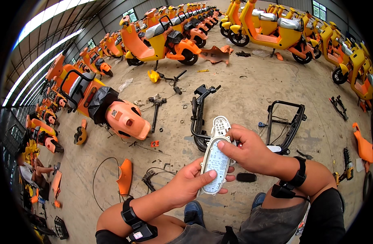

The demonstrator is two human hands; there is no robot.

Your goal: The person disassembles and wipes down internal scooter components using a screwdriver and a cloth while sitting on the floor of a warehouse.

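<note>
Left hand (189,177) grips the lower end of a grey case (216,166), thumb on its face, fingers mostly hidden beneath. Right hand (248,147) pinches the upper end, far fingers partly covered. The case is held above the floor (231,207); a second grey piece (221,124) shows behind it, whether joined I cannot tell.

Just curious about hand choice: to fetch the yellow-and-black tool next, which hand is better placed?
Probably the right hand: the tool lies on that side, while the left hand is farther off. Both are on the white casing, so the right would need freeing.
</note>
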